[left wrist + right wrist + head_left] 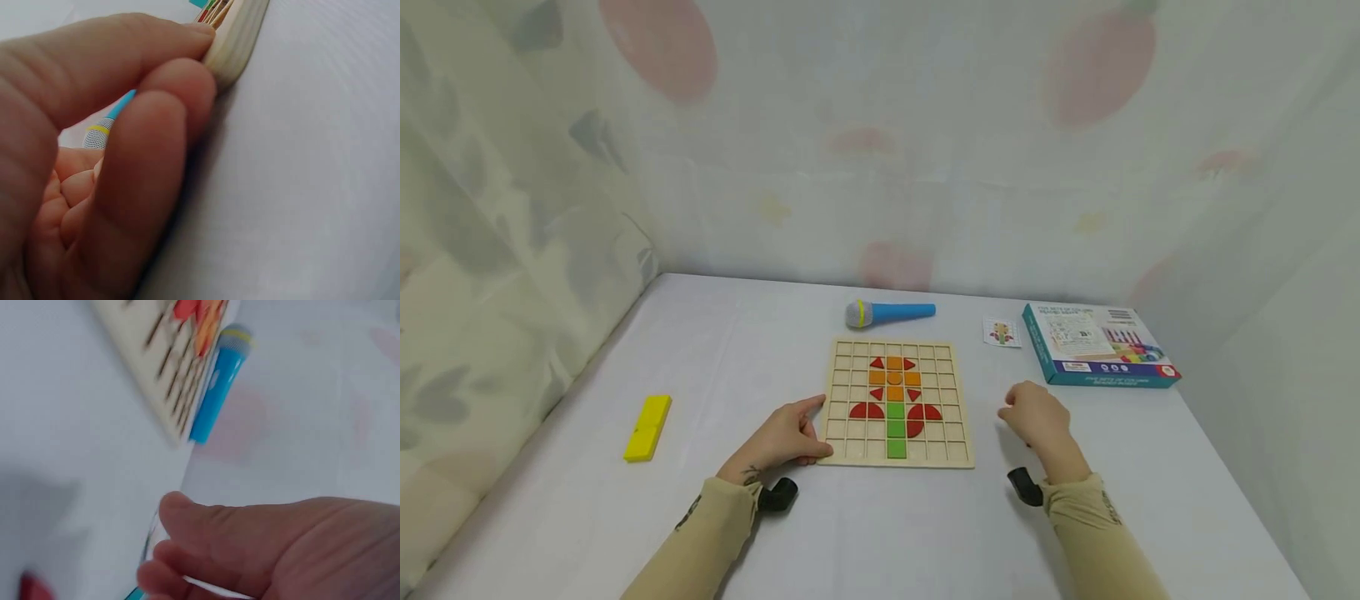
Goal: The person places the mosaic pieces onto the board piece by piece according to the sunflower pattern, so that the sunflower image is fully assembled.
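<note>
A square wooden grid board (955, 450) lies mid-table, bearing a figure of orange and green squares, red triangles and red quarter-round pieces (867, 410). At its lower left corner my left hand (784, 433) pinches the rim, thumb on top in the left wrist view and a finger along the left side. My right hand (1039, 414) hovers over the cloth right of the board. Its fingers bend loosely, and nothing shows between thumb and fingertips in the right wrist view. A blurred red shape (32, 589) appears low left there, apart from the visible fingertips.
Behind the board lies a blue toy microphone (902, 312). A small pattern card (1002, 332) and a teal-edged game box (1101, 346) are at the back right. A yellow block (647, 427) sits on the left. Curtains (880, 167) hang behind the white-covered table (887, 542).
</note>
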Motion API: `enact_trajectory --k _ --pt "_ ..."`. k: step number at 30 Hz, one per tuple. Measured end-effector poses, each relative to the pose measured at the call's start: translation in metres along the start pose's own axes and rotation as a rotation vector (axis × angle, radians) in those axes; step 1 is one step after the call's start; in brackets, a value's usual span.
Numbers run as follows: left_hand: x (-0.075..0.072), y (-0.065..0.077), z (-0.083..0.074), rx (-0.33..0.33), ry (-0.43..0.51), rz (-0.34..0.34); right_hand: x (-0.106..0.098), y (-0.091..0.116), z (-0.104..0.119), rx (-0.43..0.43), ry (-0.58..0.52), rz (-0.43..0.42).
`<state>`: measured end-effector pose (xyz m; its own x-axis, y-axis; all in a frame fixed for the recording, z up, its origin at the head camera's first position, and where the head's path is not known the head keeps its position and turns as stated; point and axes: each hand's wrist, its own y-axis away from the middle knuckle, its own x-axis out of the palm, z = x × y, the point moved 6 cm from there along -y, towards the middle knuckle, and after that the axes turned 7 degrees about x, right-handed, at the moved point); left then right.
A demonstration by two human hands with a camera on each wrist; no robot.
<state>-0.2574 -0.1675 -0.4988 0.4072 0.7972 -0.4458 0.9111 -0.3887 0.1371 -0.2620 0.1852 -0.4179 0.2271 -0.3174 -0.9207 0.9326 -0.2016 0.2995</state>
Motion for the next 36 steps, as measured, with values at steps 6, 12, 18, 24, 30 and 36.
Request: enact_trajectory --k 6,12,18,24,30,36 --pt "-0.001 0.000 0.000 -0.015 -0.005 -0.009 0.009 0.002 -0.047 0.157 0.026 0.077" --pt "0.000 0.001 -0.002 -0.018 0.000 -0.009 0.015 0.002 -0.056 0.173 0.031 0.075" --pt "0.000 0.002 -0.004 -0.024 0.003 -0.009 0.016 0.003 -0.057 0.156 -0.005 0.059" --pt "0.000 0.003 -0.005 -0.019 -0.010 -0.006 0.015 0.003 -0.059 0.172 -0.035 0.051" --pt "0.000 0.003 -0.006 -0.006 -0.006 0.003 0.018 0.002 -0.046 0.104 -0.106 0.016" --pt "-0.001 0.002 -0.005 -0.002 -0.004 0.002 0.017 0.000 0.011 -0.126 -0.322 -0.042"
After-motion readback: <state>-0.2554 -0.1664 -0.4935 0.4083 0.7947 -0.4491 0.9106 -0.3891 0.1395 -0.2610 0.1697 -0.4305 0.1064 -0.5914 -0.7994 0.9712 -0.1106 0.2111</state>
